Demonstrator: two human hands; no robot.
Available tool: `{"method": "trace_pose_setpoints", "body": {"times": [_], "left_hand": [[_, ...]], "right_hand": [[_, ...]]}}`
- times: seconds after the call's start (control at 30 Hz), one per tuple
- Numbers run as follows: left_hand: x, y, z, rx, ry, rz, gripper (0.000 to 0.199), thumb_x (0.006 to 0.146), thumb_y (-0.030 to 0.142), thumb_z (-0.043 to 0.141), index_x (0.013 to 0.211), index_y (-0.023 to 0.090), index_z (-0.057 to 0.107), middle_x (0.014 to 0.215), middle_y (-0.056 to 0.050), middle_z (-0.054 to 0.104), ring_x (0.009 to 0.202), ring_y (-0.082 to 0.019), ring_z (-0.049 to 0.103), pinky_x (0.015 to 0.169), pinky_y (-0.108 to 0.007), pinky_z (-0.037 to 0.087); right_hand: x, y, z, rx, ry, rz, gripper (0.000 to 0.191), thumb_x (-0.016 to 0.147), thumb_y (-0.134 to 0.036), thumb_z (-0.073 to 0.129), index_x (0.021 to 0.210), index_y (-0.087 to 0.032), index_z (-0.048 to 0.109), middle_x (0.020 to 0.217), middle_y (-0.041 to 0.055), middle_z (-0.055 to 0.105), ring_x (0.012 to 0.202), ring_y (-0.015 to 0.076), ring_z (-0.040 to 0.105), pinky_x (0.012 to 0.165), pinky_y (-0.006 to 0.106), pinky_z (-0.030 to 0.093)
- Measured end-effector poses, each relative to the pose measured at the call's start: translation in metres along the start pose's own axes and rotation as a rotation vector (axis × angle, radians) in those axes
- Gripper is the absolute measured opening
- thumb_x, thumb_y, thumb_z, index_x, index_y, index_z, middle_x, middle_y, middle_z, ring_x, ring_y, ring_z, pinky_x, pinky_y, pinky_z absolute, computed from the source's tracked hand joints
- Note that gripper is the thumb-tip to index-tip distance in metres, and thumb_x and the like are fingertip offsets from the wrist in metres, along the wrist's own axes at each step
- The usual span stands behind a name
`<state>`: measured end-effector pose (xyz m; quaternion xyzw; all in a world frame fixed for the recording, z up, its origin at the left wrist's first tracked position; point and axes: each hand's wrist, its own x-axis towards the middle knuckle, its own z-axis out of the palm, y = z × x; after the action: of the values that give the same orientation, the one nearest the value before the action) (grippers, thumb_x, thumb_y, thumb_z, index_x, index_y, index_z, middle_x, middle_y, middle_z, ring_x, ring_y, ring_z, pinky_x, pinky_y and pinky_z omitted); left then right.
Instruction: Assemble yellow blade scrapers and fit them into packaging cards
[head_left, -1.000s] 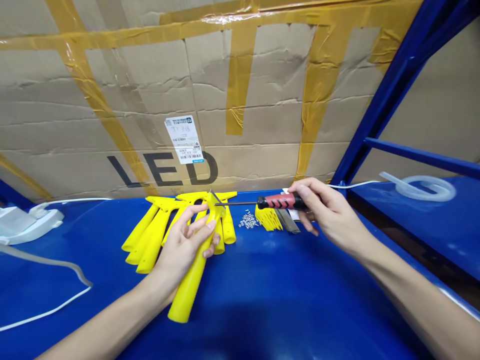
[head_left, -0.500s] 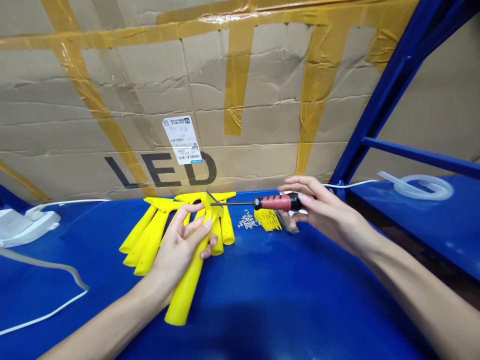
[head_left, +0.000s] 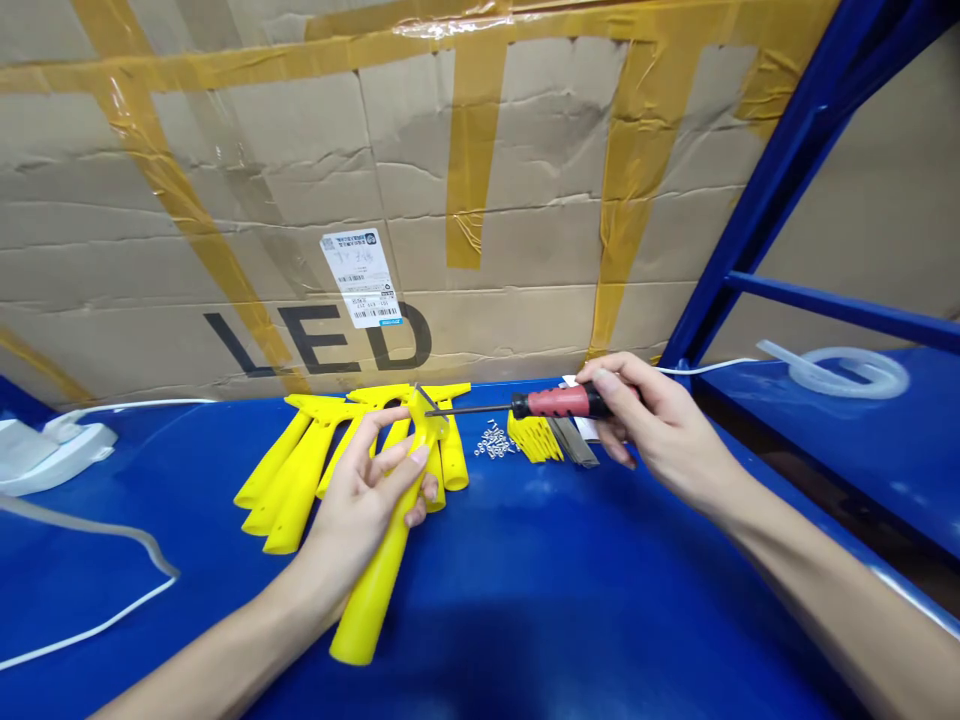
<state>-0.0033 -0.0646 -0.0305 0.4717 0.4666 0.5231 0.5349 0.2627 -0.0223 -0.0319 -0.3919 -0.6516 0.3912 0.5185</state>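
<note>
My left hand (head_left: 375,480) is closed around a yellow plastic scraper (head_left: 375,590), its hollow handle slanting down toward me. A thin metal blade (head_left: 429,400) shows at the scraper's head. In my right hand (head_left: 652,425) is a screwdriver (head_left: 559,403) with a red and black handle, gripped at its rear end between thumb and fingers. The shaft lies level and its tip meets the scraper's head near the blade; a screw there is too small to make out. Behind my left hand several more yellow scrapers (head_left: 289,490) lie side by side.
A pile of small screws (head_left: 495,440), a row of small yellow plates (head_left: 534,437) and a stack of grey blades (head_left: 576,442) lie on the blue table (head_left: 570,580). A large cardboard box (head_left: 525,290) stands behind. White cables (head_left: 97,630) run left; a coiled clear tube (head_left: 851,375) lies right.
My right hand's fingers have closed round the screwdriver's handle and the handle has turned. The tip stays at the scraper's head. My left hand has barely moved.
</note>
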Motion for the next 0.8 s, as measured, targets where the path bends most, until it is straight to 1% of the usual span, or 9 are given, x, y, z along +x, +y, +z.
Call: {"method": "trace_pose_setpoints", "body": {"times": [0.07, 0.13, 0.2, 0.3, 0.37, 0.47, 0.53, 0.7, 0.8], "left_hand": [[-0.0013, -0.0003, 0.0005, 0.004, -0.007, 0.005, 0.059, 0.076, 0.039, 0.081, 0.119, 0.023, 0.045, 0.064, 0.003, 0.063, 0.05, -0.01, 0.052, 0.048, -0.02, 0.039], [-0.0015, 0.0, 0.0008, 0.0, 0.012, 0.005, 0.062, 0.074, 0.038, 0.082, 0.121, 0.023, 0.045, 0.065, 0.003, 0.063, 0.05, -0.01, 0.052, 0.048, -0.02, 0.039], [-0.0011, 0.0007, 0.0011, -0.005, 0.037, 0.001, 0.065, 0.072, 0.037, 0.083, 0.123, 0.023, 0.045, 0.066, 0.003, 0.063, 0.049, -0.01, 0.052, 0.048, -0.02, 0.039], [-0.0007, 0.0012, 0.0016, -0.005, 0.038, -0.01, 0.067, 0.071, 0.039, 0.084, 0.124, 0.022, 0.045, 0.063, 0.003, 0.062, 0.049, -0.01, 0.052, 0.048, -0.02, 0.038], [-0.0005, 0.0009, 0.0012, 0.002, 0.032, -0.009, 0.068, 0.072, 0.04, 0.083, 0.125, 0.022, 0.044, 0.061, 0.003, 0.062, 0.048, -0.01, 0.052, 0.047, -0.02, 0.038], [0.0006, 0.0002, -0.0014, 0.007, 0.047, 0.003, 0.07, 0.072, 0.039, 0.083, 0.128, 0.022, 0.043, 0.064, 0.002, 0.064, 0.047, -0.009, 0.05, 0.048, -0.02, 0.039], [0.0013, -0.0004, -0.0029, 0.01, 0.055, 0.012, 0.071, 0.073, 0.038, 0.083, 0.13, 0.022, 0.043, 0.066, 0.001, 0.065, 0.047, -0.008, 0.05, 0.048, -0.02, 0.04], [0.0, -0.0022, -0.0011, 0.011, 0.009, 0.004, 0.069, 0.075, 0.04, 0.082, 0.128, 0.02, 0.044, 0.062, 0.001, 0.063, 0.047, -0.01, 0.05, 0.045, -0.02, 0.038], [-0.001, -0.0017, -0.0001, 0.002, -0.028, 0.013, 0.068, 0.078, 0.041, 0.08, 0.13, 0.021, 0.042, 0.061, 0.001, 0.064, 0.047, -0.01, 0.049, 0.045, -0.02, 0.039]], "right_hand": [[0.0006, -0.0016, -0.0006, 0.011, 0.024, 0.032, 0.031, 0.097, -0.055, 0.057, 0.097, -0.023, 0.057, 0.073, -0.0017, 0.057, 0.045, 0.009, 0.047, 0.041, 0.025, 0.037], [0.0003, -0.004, -0.0014, 0.114, -0.055, 0.048, 0.03, 0.091, -0.05, 0.067, 0.105, -0.025, 0.057, 0.087, 0.0015, 0.062, 0.061, 0.0138, 0.059, 0.052, 0.028, 0.049], [-0.0003, -0.0054, -0.0016, 0.158, -0.126, 0.027, 0.033, 0.088, -0.044, 0.073, 0.111, -0.027, 0.056, 0.085, 0.0007, 0.062, 0.067, 0.0161, 0.062, 0.059, 0.031, 0.053], [-0.0007, -0.0031, -0.0008, -0.002, -0.048, 0.0, 0.028, 0.095, -0.052, 0.062, 0.099, -0.024, 0.057, 0.063, -0.0044, 0.053, 0.045, 0.0102, 0.047, 0.043, 0.025, 0.038], [-0.0011, -0.0001, -0.0009, -0.072, -0.004, 0.019, 0.033, 0.099, -0.056, 0.052, 0.095, -0.023, 0.057, 0.061, -0.0042, 0.052, 0.041, 0.0085, 0.042, 0.039, 0.024, 0.032], [-0.0023, 0.0025, -0.0026, 0.037, -0.122, 0.044, 0.028, 0.097, -0.049, 0.06, 0.113, -0.026, 0.056, 0.081, 0.0007, 0.063, 0.06, 0.0142, 0.06, 0.054, 0.029, 0.048], [-0.0027, 0.0023, -0.003, 0.101, -0.178, 0.01, 0.031, 0.094, -0.041, 0.068, 0.118, -0.028, 0.056, 0.086, 0.0007, 0.063, 0.069, 0.0158, 0.063, 0.063, 0.031, 0.052], [0.001, -0.0002, -0.0021, -0.046, -0.013, 0.004, 0.027, 0.099, -0.05, 0.057, 0.098, -0.023, 0.059, 0.059, -0.0059, 0.05, 0.038, 0.0071, 0.041, 0.037, 0.023, 0.03], [0.002, -0.0015, -0.0051, -0.077, -0.026, 0.016, 0.031, 0.098, -0.053, 0.056, 0.099, -0.022, 0.061, 0.071, -0.0005, 0.061, 0.044, 0.0096, 0.051, 0.041, 0.025, 0.041]]}}
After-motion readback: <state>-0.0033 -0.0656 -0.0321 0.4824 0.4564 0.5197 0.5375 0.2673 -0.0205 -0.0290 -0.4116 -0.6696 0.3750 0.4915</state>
